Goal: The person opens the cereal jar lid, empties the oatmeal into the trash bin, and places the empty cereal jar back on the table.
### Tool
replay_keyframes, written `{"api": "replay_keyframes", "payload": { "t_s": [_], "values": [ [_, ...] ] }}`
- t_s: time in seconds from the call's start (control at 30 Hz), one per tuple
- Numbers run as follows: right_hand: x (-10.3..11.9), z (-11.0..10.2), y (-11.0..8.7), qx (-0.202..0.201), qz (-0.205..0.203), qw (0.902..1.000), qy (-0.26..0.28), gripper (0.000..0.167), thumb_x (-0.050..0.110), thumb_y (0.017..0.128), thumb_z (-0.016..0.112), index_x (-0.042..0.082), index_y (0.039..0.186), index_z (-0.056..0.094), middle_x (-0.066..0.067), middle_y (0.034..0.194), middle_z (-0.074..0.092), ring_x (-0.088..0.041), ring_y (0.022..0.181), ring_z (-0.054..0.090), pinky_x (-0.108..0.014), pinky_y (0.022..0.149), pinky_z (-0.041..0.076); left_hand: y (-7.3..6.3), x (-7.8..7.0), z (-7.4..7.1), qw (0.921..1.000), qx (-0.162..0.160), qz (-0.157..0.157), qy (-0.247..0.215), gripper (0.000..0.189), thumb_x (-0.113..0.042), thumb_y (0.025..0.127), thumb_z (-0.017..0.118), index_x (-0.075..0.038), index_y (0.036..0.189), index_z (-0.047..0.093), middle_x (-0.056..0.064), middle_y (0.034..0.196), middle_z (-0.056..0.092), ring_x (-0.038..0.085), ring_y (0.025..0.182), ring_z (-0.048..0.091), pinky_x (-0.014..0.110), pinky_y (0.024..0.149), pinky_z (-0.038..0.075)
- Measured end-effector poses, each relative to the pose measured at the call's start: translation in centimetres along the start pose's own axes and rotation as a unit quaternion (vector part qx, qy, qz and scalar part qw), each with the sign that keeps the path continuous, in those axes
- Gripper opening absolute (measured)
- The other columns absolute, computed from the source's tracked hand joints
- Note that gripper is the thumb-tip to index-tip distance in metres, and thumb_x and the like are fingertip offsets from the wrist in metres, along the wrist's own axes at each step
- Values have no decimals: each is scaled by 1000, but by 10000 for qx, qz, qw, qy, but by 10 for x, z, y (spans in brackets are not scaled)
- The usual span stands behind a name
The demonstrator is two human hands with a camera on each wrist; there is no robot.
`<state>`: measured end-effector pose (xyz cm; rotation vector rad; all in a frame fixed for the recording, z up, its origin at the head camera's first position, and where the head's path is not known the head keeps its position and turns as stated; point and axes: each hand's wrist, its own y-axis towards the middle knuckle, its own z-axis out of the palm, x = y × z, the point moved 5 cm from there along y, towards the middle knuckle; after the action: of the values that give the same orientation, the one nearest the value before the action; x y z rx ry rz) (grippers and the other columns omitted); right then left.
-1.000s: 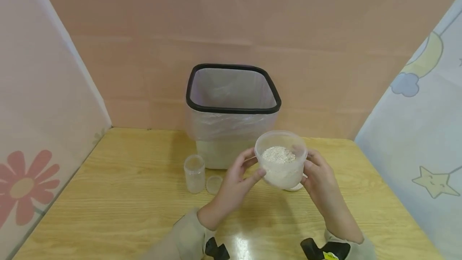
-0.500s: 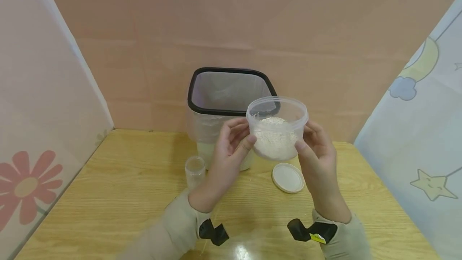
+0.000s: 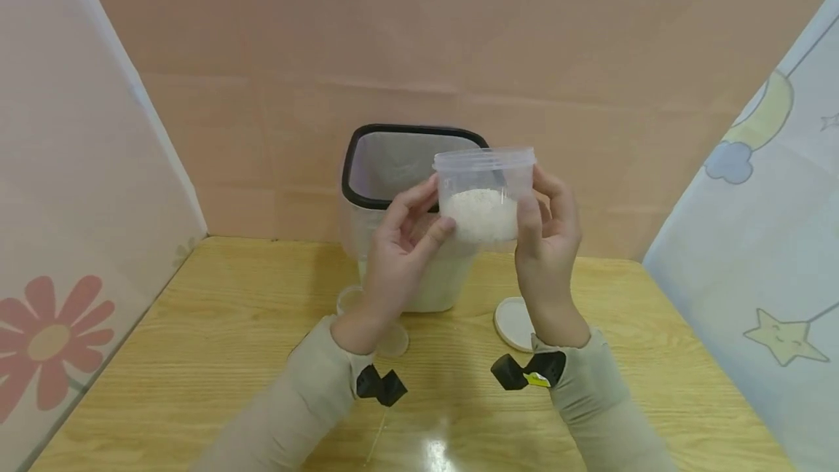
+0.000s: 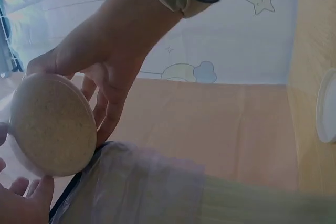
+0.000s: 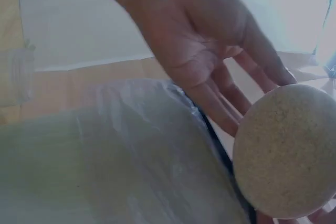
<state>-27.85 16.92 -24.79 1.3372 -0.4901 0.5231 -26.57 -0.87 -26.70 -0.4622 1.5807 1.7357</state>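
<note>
A clear round plastic tub (image 3: 485,217), partly filled with pale flakes or powder, is held up off the table between both hands, roughly level. My left hand (image 3: 401,253) grips its left side with thumb in front and fingers behind. My right hand (image 3: 549,239) holds the right side the same way. The tub overlaps the front right of the trash bin's black rim (image 3: 367,202) in the head view. From below, its round base (image 4: 52,124) shows in the left wrist view, its contents lying against the bottom.
The trash bin (image 3: 432,282), lined with a clear bag, stands at the table's back. A white lid (image 3: 513,323) lies right of it. A small clear jar (image 3: 349,299), partly hidden by the left wrist, and a small round lid (image 3: 393,341) are at left. Walls surround the wooden table (image 3: 216,326).
Both hands have raised the tub from low in front of the bin and shifted it slightly left. It has turned from showing its open top to showing its side.
</note>
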Motion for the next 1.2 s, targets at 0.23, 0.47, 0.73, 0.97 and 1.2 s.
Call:
{"api": "replay_keyframes", "payload": {
  "t_s": [0.23, 0.47, 0.73, 0.97, 1.2],
  "values": [
    [8, 7, 17, 282, 510, 9982, -125, 32, 23, 103, 51, 5, 126, 63, -13, 120, 61, -22, 95, 65, -25, 76, 61, 12, -7, -8, 9972, 518, 251, 469, 68, 17, 88, 68, 10, 149, 39, 18, 158, 30, 27, 144, 38, 37, 110, 45],
    [8, 15, 22, 708, 1167, 9904, -199, 43, 22, 102, 49, 2, 138, 59, -11, 133, 59, -22, 108, 62, -27, 87, 59, 27, -13, -23, 9967, 258, 209, 746, 65, 16, 87, 69, 7, 147, 45, 15, 155, 38, 24, 139, 45, 37, 103, 51],
    [9, 29, 29, 1147, 484, 9918, -301, 61, 14, 89, 61, 3, 148, 50, -11, 145, 45, -22, 102, 63, -25, 82, 58, 37, -19, -37, 9873, -525, 654, 1348, 48, 3, 93, 70, 2, 139, 57, 14, 137, 59, 17, 127, 55, 27, 88, 59],
    [2, 35, 38, 1072, 569, 9914, -497, 55, 12, 91, 62, 1, 145, 54, -9, 152, 46, -18, 100, 65, -23, 82, 57, 46, -20, -40, 9885, -662, 547, 1246, 42, 2, 95, 68, 8, 135, 57, 17, 141, 56, 22, 128, 57, 32, 108, 47],
    [-7, 39, 49, 1320, 1043, 9855, -230, 51, 19, 94, 62, 4, 142, 55, -9, 143, 57, -24, 111, 65, -26, 79, 61, 57, -23, -45, 9908, -522, 247, 1224, 34, -3, 99, 65, 8, 129, 55, 19, 145, 50, 22, 136, 51, 32, 115, 39]
  ]
}}
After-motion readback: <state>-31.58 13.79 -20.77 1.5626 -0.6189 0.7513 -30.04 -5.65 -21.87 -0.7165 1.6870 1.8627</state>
